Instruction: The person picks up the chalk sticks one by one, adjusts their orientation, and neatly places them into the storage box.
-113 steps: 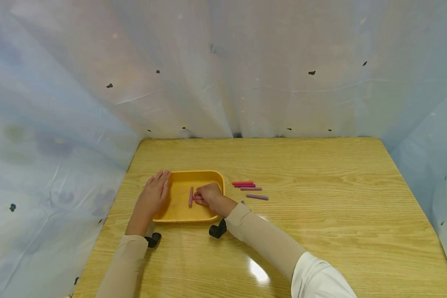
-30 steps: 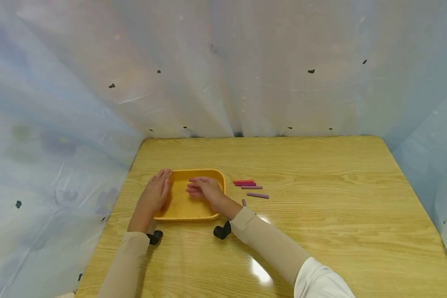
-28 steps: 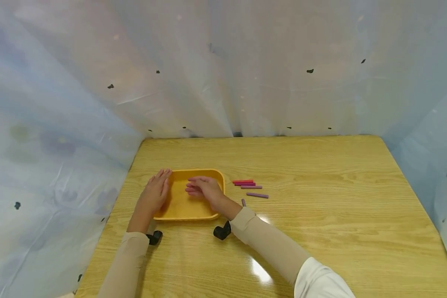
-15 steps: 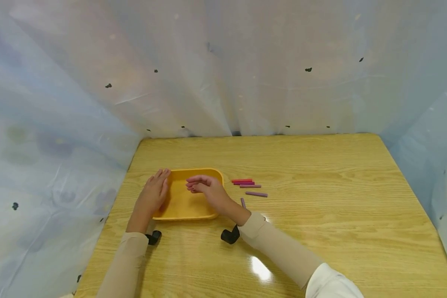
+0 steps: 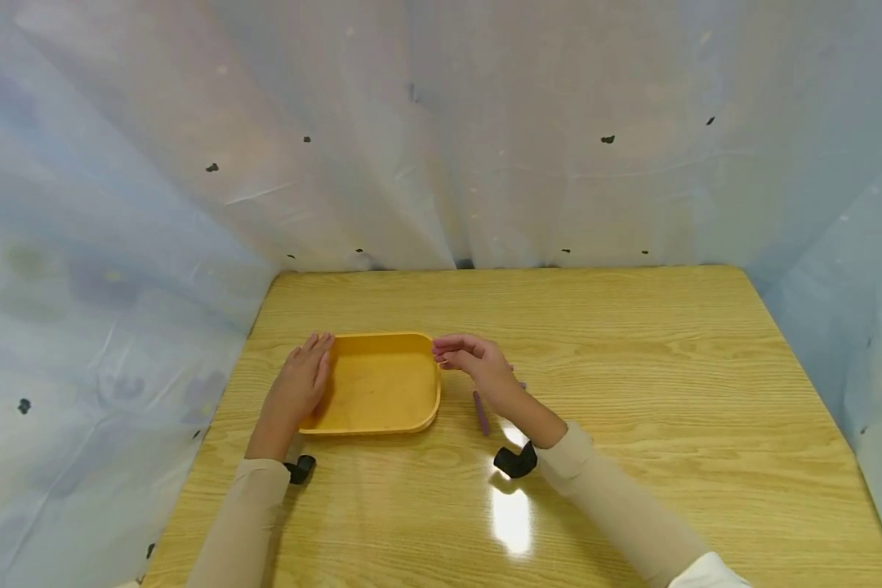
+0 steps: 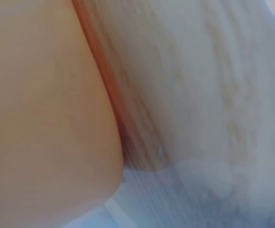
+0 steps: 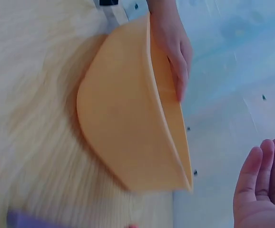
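The tray (image 5: 385, 396) lay flat on the worktop (image 5: 706, 392). The left hand (image 5: 297, 388) rested on its left side with straight fingers. The right hand (image 5: 478, 363) hung by its far right corner, fingers loosely bent, with nothing seen in them. The purple stick (image 5: 481, 414) lay just right of the tray. A thin stick like that seemed best pinched softly across its middle, with the left hand keeping the tray from sliding. The stick's long way ran near to far, its far end leaning a bit left; I couldn't tell which end was its front. The tray's long way ran left to right.
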`<state>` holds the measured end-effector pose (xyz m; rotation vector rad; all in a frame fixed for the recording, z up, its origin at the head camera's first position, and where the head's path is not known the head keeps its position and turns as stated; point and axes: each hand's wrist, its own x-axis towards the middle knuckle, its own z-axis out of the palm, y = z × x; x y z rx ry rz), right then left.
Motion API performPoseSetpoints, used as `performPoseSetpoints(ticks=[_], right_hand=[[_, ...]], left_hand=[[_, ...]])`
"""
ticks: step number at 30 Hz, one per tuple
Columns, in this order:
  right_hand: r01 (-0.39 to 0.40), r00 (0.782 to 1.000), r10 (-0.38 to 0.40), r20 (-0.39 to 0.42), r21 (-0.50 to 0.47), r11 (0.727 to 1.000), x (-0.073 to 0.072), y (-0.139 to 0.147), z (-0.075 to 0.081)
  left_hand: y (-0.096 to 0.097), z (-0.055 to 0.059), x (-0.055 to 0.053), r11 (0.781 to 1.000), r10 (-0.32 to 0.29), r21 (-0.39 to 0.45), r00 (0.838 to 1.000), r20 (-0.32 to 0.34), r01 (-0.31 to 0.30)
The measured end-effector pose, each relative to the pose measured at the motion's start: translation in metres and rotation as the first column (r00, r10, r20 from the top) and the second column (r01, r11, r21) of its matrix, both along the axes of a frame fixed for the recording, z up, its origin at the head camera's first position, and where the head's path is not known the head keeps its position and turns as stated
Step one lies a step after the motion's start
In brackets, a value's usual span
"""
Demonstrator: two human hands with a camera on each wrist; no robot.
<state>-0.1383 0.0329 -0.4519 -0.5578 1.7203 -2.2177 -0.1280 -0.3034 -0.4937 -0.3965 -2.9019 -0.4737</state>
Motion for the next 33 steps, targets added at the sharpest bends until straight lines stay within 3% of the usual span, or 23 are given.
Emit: performPoseSetpoints(ticks=[9,17,21,24,28,33], right_hand=[[0.054,0.997,-0.06,0.042,0.134,0.989,-0.006,0.051,0.0],[0.089,0.996,-0.091,-0.006,0.262,0.961,-0.007,0.083,-0.011],[0.094,0.995,-0.071,-0.071,0.397,0.913,-0.003,0.091,-0.003],[0.108,0.989,-0.047,-0.137,0.48,0.87,-0.004,0.094,-0.006],[0.108,0.983,-0.009,-0.181,0.547,0.83,-0.01,0.097,-0.027],[0.107,0.974,0.045,-0.222,0.625,0.773,-0.01,0.096,-0.037]], left_hand=[[0.002,0.001,0.001,1.0,0.005,0.005,1.0,0.001,-0.005],[0.004,-0.002,0.002,1.0,-0.004,0.005,1.0,0.007,0.004],[0.004,-0.002,0.003,1.0,-0.002,0.004,1.0,0.006,0.002],[0.004,-0.002,0.003,1.0,-0.004,0.001,1.0,-0.003,0.004],[0.003,-0.003,0.003,1.0,-0.006,-0.001,1.0,-0.01,0.006],[0.004,-0.004,0.002,1.0,0.001,-0.001,1.0,-0.017,-0.001]])
